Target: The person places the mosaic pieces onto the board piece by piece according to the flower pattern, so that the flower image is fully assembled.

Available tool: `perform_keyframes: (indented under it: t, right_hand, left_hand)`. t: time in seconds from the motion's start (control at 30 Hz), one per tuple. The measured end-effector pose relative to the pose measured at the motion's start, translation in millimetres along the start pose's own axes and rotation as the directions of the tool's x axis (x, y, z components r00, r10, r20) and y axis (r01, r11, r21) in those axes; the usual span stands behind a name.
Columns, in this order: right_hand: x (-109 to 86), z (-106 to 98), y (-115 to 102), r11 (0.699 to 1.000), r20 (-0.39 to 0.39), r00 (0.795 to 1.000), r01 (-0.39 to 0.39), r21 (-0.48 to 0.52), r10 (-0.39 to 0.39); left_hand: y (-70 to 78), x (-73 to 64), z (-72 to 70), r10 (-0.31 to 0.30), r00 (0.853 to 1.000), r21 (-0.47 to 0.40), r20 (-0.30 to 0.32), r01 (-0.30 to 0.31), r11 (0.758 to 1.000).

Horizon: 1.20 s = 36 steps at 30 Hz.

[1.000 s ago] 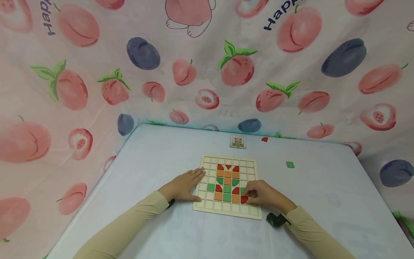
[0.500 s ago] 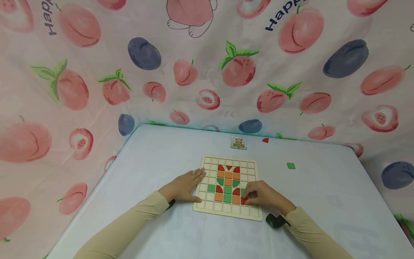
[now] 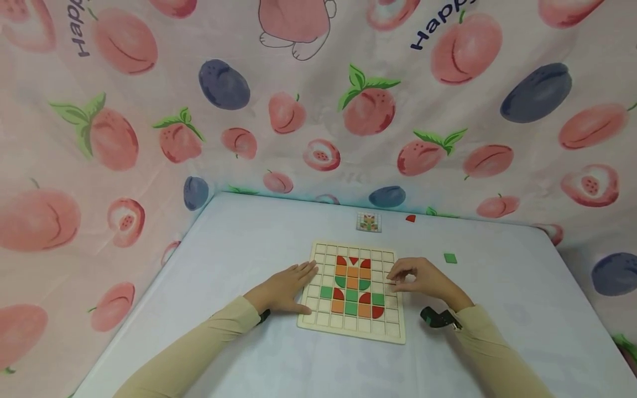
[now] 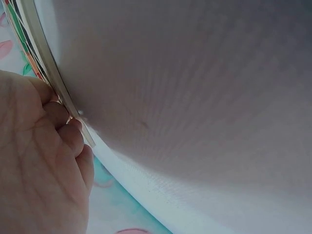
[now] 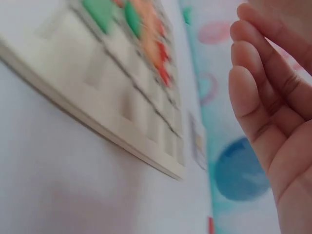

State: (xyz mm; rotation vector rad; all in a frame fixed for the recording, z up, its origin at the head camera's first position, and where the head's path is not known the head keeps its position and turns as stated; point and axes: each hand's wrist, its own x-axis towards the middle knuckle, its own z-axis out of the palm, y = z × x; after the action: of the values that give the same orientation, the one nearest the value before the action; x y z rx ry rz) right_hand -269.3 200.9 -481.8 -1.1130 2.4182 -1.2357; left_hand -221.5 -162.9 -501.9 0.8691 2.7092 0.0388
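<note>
A pale wooden grid board (image 3: pixel 365 334) lies on the table, set with red, orange and green tiles in a flower-like pattern. My left hand (image 3: pixel 283 288) rests along its left side, fingers extended over the edge and thumb apart, low at the corner. In the left wrist view the fingertips sit right at the board's edge (image 4: pixel 61 87). My right hand (image 3: pixel 423 279) hovers by the board's right side with loosely bent fingers and nothing in them. A red quarter-round tile (image 3: pixel 378 313) sits in a cell at the pattern's lower right, under a green square tile (image 3: pixel 378 299).
Behind the board lies a small pattern card (image 3: pixel 369 222) with a similar design. A loose red quarter-round tile (image 3: pixel 410 219) is right of the card, and a loose green square tile (image 3: pixel 450 258) lies farther right. A fruit-printed cloth (image 3: pixel 283 110) hangs behind the white table (image 3: pixel 239 232).
My right hand has let go of the red quarter-round tile, leaving it in its cell, and has moved up and right, away from it. The left hand has stayed in place.
</note>
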Motion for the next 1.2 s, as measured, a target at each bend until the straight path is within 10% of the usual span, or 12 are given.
perform_keyframes:
  t: [0.53, 0.97, 1.2]
  right_hand:
    - [32.0, -86, 55, 0.968, -0.325, 0.917, -0.252, -0.025, 0.230]
    - [47.0, -83, 110, 0.949, -0.491, 0.816, -0.301, 0.088, 0.305]
    - [53.9, -81, 120, 0.917, -0.449, 0.802, -0.372, 0.141, 0.394]
  left_hand:
    - [0.4, -2.5, 0.3, 0.004, 1.000, -0.007, -0.013, -0.004, 1.000]
    - [0.7, -1.4, -0.3, 0.004, 1.000, -0.001, -0.003, -0.004, 1.000]
    - [-0.3, -1.6, 1.3, -0.002, 1.000, 0.013, -0.006, 0.003, 1.000]
